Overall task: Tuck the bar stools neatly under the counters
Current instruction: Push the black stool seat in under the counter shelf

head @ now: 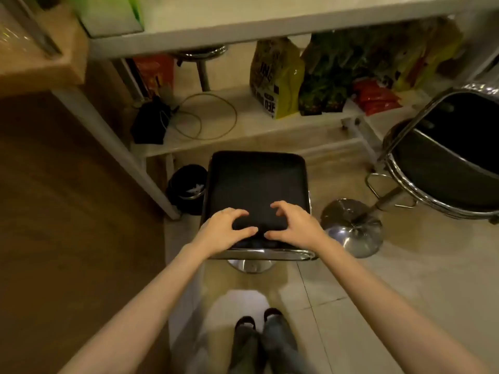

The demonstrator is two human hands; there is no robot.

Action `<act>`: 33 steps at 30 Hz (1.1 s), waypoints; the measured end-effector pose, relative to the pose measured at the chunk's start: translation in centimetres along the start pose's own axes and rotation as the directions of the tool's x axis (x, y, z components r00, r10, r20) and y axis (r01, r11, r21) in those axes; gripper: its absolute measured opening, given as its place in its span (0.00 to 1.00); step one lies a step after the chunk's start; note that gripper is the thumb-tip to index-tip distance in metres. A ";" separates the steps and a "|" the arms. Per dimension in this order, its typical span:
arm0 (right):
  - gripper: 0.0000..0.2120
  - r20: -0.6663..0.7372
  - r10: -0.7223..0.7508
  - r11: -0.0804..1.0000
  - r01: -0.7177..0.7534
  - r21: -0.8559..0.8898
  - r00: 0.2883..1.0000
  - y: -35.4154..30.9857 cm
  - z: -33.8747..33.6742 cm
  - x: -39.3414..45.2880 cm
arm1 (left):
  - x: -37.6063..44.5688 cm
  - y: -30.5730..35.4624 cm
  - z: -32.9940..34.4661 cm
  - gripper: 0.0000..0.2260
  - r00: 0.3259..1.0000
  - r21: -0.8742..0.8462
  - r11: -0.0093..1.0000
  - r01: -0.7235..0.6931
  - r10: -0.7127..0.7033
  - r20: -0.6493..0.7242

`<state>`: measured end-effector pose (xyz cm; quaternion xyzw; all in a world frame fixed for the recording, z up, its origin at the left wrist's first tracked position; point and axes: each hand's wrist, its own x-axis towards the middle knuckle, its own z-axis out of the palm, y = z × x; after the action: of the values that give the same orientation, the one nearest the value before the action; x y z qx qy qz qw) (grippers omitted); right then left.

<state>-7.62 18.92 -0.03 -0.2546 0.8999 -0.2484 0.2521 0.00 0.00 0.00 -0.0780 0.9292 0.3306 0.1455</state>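
Observation:
A black square-seated bar stool (253, 182) with a chrome rim stands on the tiled floor just in front of the white counter (243, 36). My left hand (225, 229) and my right hand (294, 226) both rest on the near edge of its seat, fingers curled over the low back part. A second black stool (445, 163) with a chrome frame and round chrome base (353, 228) leans tilted at the right. A third stool's chrome post (202, 68) shows under the counter at the back.
A low white shelf (243, 125) under the counter holds snack bags (275, 79), a dark pouch and a coiled cable. A small black bin (187, 188) sits left of the stool by the counter leg. A wooden surface (67, 198) fills the left side.

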 end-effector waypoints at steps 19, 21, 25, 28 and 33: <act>0.53 0.036 -0.076 0.861 0.084 -0.502 0.996 6.5 7.7 1.0 | 2.4 -6.0 7.4 0.46 0.997 0.483 0.874 -0.055 0.023 0.071; 0.51 0.042 -0.080 0.857 0.090 -0.507 0.996 6.6 7.6 1.3 | 2.6 -5.9 7.3 0.41 0.996 0.487 0.871 -0.059 0.017 0.089; 0.47 0.037 -0.125 0.851 0.126 -0.509 0.991 6.8 7.5 1.7 | 3.0 -6.2 6.9 0.43 0.993 0.482 0.868 -0.118 0.095 0.073; 0.44 0.016 -0.144 0.843 0.131 -0.521 0.989 6.6 7.6 2.3 | 3.7 -7.1 6.1 0.43 0.992 0.501 0.856 -0.128 0.110 0.066; 0.43 -0.028 -0.168 0.827 0.126 -0.548 0.985 6.9 6.8 3.4 | 5.2 -7.0 5.2 0.41 0.982 0.499 0.847 -0.182 0.185 0.042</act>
<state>-8.52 19.92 -10.20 -0.3748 0.9198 -0.0107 0.1157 -2.12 -2.33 -9.61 0.0502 0.9867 0.0905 0.1251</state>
